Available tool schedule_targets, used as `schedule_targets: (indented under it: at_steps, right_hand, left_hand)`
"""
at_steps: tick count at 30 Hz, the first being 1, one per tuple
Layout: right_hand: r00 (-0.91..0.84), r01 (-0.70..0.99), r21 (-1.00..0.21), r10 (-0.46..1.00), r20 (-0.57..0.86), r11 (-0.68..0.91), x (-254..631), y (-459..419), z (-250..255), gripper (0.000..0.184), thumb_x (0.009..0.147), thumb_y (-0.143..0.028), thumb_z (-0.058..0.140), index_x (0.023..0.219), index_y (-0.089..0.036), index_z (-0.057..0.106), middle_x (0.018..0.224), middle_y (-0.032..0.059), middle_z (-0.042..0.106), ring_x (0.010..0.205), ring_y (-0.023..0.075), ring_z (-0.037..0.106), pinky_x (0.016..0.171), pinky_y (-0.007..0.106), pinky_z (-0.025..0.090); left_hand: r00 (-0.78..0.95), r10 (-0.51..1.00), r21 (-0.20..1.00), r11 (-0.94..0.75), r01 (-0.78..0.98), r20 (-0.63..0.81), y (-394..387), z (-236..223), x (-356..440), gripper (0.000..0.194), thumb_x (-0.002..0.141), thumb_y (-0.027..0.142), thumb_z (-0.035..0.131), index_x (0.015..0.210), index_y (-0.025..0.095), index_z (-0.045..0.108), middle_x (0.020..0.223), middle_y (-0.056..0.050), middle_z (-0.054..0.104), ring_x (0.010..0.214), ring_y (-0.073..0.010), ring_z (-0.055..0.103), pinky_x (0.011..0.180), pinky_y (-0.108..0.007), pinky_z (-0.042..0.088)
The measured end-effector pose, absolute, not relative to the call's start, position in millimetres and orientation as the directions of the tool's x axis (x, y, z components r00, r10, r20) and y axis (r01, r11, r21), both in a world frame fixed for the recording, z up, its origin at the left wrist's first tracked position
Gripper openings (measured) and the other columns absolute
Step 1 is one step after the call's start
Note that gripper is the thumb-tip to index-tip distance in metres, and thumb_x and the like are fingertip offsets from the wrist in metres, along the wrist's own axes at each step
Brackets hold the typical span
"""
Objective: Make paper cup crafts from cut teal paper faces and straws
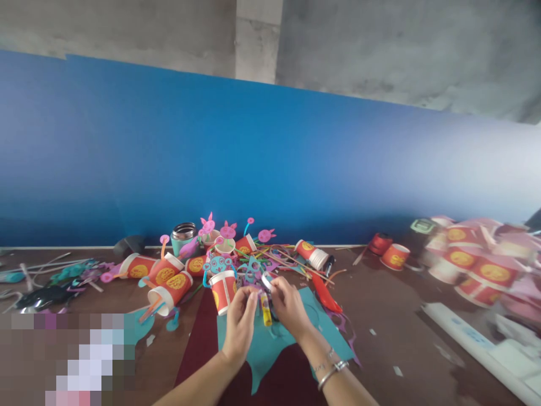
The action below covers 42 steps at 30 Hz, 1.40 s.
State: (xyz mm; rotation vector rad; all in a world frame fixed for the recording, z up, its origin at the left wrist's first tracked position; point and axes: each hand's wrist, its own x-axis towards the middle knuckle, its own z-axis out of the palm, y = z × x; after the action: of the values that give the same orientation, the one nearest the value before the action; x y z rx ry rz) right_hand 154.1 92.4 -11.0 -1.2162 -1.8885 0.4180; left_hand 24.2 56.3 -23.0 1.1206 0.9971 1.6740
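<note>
My left hand (242, 322) is closed, thumb pressed against the fingers; anything in that pinch is too small to make out. Right behind it stands a red and white paper cup (223, 292), slightly tilted, with a blue paper face (220, 263) and blue arms. My right hand (289, 304) pinches a small white rounded thing (267, 280), perhaps a roll of tape. Between the hands lies a yellow glue stick or marker (266, 310). Beneath them a cut teal sheet (270, 352) covers part of a dark red mat (296, 386).
Several red paper cups (175, 288) lie at the left, with coloured paper scraps (76, 273) beyond. A teal flask (184, 239) stands behind. A red object (326, 291), stacked cups (310, 254) and a white power strip (460, 330) are rightward, near a cup pile (492, 270). A blue partition (270, 152) backs the table.
</note>
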Motion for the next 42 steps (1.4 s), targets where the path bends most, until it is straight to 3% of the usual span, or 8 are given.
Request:
schedule_targets:
  at_steps: [5,12,17,22,30,35,39,42]
  right_hand:
    - [-0.096,0.817,-0.46,0.869,0.486,0.347,167,102,-21,0.017,0.073,-0.011,0.05,0.079,-0.018,0.064,0.087,0.0103,0.064,0.09,0.0253,0.057,0.081,0.035,0.04]
    - [-0.176,0.295,-0.852,0.901,0.396,0.433,152,95,-13,0.013,0.08,-0.027,0.055,0.084,-0.018,0.064,0.101,0.0084,0.063,0.091,0.0209,0.06,0.075,0.03,0.047]
    - [-0.155,0.244,-0.85,0.884,0.44,0.466,149,92,-10,0.009,0.078,-0.024,0.058,0.072,-0.017,0.061,0.098,0.0081,0.062,0.094,0.0208,0.059,0.08,0.03,0.045]
    - [-0.032,0.325,-0.791,0.842,0.538,0.518,147,85,-4,0.01,0.079,-0.02,0.053,0.07,-0.018,0.058,0.093,0.0074,0.059,0.091,0.0196,0.057,0.08,0.03,0.044]
    - [0.028,0.435,-0.676,0.741,0.67,0.595,136,74,-1,0.008,0.079,-0.018,0.05,0.072,-0.019,0.054,0.089,0.0073,0.056,0.09,0.0207,0.054,0.082,0.034,0.043]
    - [0.052,0.226,-0.86,0.875,0.48,0.458,139,77,5,0.013,0.08,-0.024,0.052,0.069,-0.019,0.055,0.083,0.0048,0.057,0.078,0.0172,0.055,0.069,0.027,0.044]
    - [-0.255,0.138,-0.939,0.928,0.273,0.314,142,81,3,0.015,0.077,-0.024,0.055,0.065,-0.017,0.056,0.066,-0.0009,0.052,0.059,0.0114,0.047,0.054,0.022,0.038]
    - [-0.322,0.187,-0.933,0.917,0.236,0.306,139,80,-1,0.012,0.074,-0.021,0.057,0.063,-0.017,0.056,0.058,-0.0031,0.047,0.054,0.0099,0.043,0.05,0.02,0.035]
  left_hand:
    - [-0.133,0.982,0.904,-0.179,-0.389,0.137,60,-27,23,0.035,0.08,0.051,0.055,0.087,0.016,0.056,0.055,0.008,0.035,0.045,-0.006,0.03,0.041,-0.017,0.026]
    - [-0.108,0.981,0.883,-0.19,-0.429,0.159,62,-32,20,0.034,0.082,0.047,0.055,0.091,0.015,0.059,0.051,0.007,0.037,0.044,-0.0071,0.032,0.04,-0.018,0.027]
    - [-0.084,0.983,0.889,-0.183,-0.42,0.163,62,-31,23,0.033,0.079,0.046,0.059,0.09,0.014,0.063,0.052,0.006,0.045,0.044,-0.0066,0.039,0.039,-0.017,0.032]
    - [-0.1,0.982,0.863,-0.187,-0.469,0.158,56,-27,33,0.037,0.075,0.046,0.064,0.097,0.015,0.067,0.086,-0.007,0.07,0.075,-0.0177,0.066,0.067,-0.026,0.053]
    - [-0.199,0.957,0.86,-0.278,-0.428,0.211,48,-33,38,0.037,0.074,0.044,0.066,0.101,0.019,0.069,0.109,-0.009,0.069,0.106,-0.027,0.061,0.094,-0.038,0.049]
    - [-0.231,0.963,0.812,-0.245,-0.53,0.139,55,-32,33,0.046,0.076,0.046,0.064,0.115,0.021,0.062,0.115,-0.009,0.066,0.11,-0.0265,0.059,0.098,-0.039,0.045]
    - [-0.258,0.962,0.801,-0.226,-0.555,0.093,61,-30,27,0.047,0.075,0.045,0.065,0.115,0.02,0.062,0.118,-0.011,0.065,0.113,-0.0271,0.057,0.101,-0.04,0.042]
    - [-0.246,0.965,0.811,-0.211,-0.546,0.085,62,-32,26,0.045,0.076,0.044,0.065,0.114,0.021,0.063,0.119,-0.011,0.064,0.115,-0.0269,0.056,0.102,-0.04,0.04]
